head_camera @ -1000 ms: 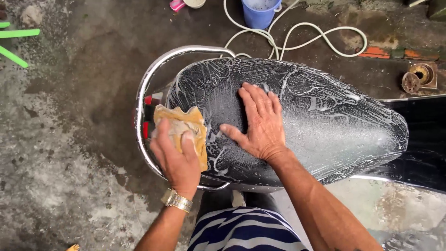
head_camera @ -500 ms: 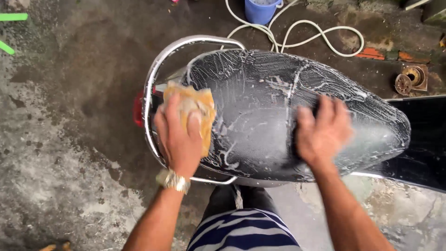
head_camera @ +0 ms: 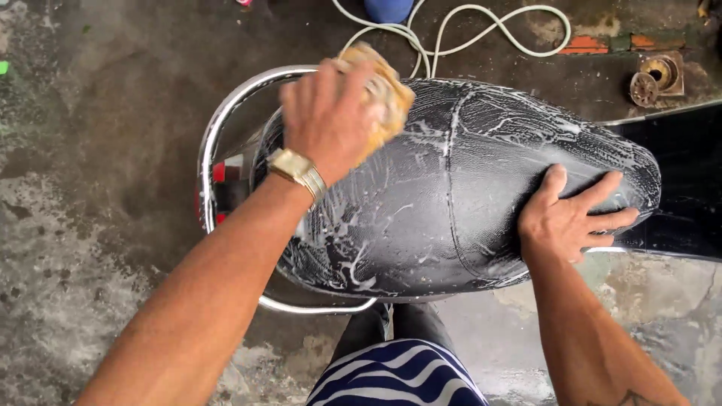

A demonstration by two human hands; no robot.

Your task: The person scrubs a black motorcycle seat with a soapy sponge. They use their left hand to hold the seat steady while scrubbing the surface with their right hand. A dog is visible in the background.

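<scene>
While the left hand (head_camera: 327,120) closes its fingers around a yellow sponge (head_camera: 385,94) and presses it against the far upper edge of a black motorcycle seat (head_camera: 451,195), the right hand (head_camera: 568,218) lies flat with fingers spread on the seat's narrow end — palm down, holding nothing. Streaks of white soap foam (head_camera: 353,259) run across the seat between the two hands and below the left wrist, which wears a gold-coloured wristwatch (head_camera: 297,171). A chrome grab rail (head_camera: 218,139) curves around the seat's wide end, just outside the left hand, with a bit of red tail light (head_camera: 218,173) showing beneath it. Beyond the left hand a white hose (head_camera: 451,30) loops on the wet concrete floor (head_camera: 90,225), next to a blue bucket (head_camera: 387,9). Far past the right hand sits a rusty floor drain (head_camera: 654,75). Near the person's body, between the forearms, a piece of striped navy-and-white clothing (head_camera: 398,376) shows.
</scene>
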